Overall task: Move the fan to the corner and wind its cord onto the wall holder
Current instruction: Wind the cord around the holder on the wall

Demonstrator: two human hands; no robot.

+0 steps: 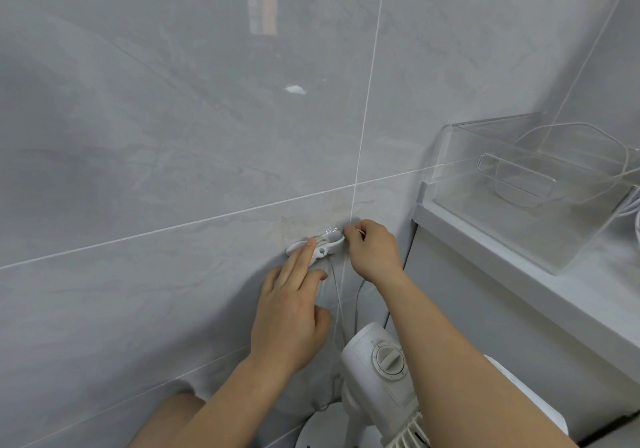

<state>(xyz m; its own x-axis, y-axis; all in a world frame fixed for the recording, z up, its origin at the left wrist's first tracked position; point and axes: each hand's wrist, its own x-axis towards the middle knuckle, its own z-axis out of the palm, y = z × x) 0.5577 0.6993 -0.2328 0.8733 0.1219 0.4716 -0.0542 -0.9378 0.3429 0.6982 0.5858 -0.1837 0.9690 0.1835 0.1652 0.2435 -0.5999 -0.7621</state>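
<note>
A white fan (381,375) with a round dial stands low in the corner, partly hidden by my right forearm. Its thin white cord (337,302) runs up the grey tiled wall to a small white wall holder (329,241), where some turns lie wrapped. My left hand (294,312) rests flat on the wall, two fingers pressing the holder's left end. My right hand (372,250) is pinched on the cord at the holder's right end.
A white ledge (519,267) runs along the right, carrying a clear plastic bin (512,205) with a white cable behind it. A knee (173,420) shows at the bottom left. The fan's round base (318,430) sits on the floor.
</note>
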